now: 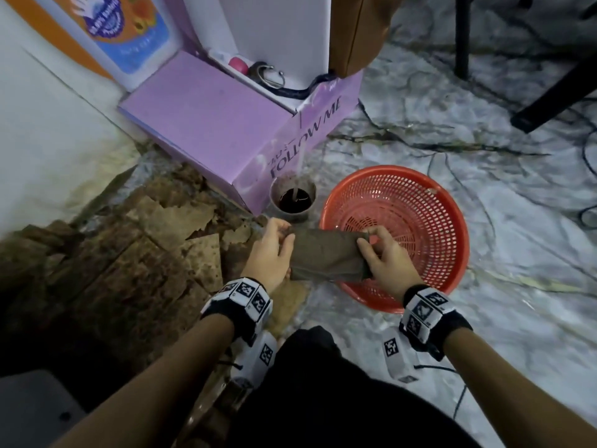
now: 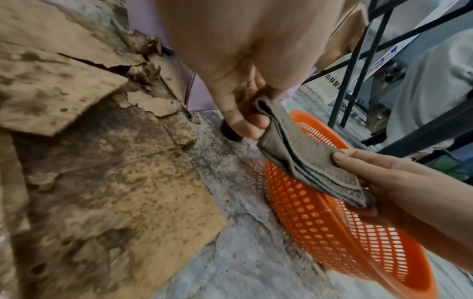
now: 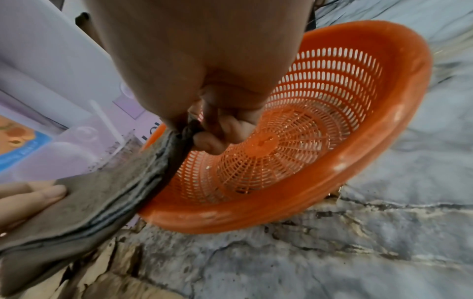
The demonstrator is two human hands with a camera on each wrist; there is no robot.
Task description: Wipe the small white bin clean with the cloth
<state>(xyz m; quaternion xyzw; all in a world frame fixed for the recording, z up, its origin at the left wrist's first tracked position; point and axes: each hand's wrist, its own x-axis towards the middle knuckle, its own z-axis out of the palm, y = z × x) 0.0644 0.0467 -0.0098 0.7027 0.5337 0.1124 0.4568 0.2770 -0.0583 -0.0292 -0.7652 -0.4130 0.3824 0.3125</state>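
Note:
Both hands hold a folded grey-brown cloth (image 1: pixel 326 257) stretched between them, low over the floor and the left rim of an orange basket (image 1: pixel 454 221). My left hand (image 1: pixel 286 237) pinches the cloth's left end, with fingers curled over the top edge and thumb beneath. At the right end, my right hand (image 1: pixel 366 242) grips the top corner. The left wrist view shows the cloth (image 2: pixel 307 161) folded in layers, and the right wrist view shows my right hand (image 3: pixel 222 131) curled on its edge (image 3: pixel 163 165). I see no clearly white bin. A small round dirty container (image 1: pixel 292 202) of dark water stands just beyond my left hand.
A thin stream of water (image 1: pixel 300 166) falls into the small container. A purple box (image 1: pixel 206 118) stands behind it. Torn, stained cardboard (image 1: pixel 135 253) covers the floor to the left. Cables (image 1: pixel 452 147) and dark furniture legs (image 1: pixel 555 88) lie to the right on the marbled floor.

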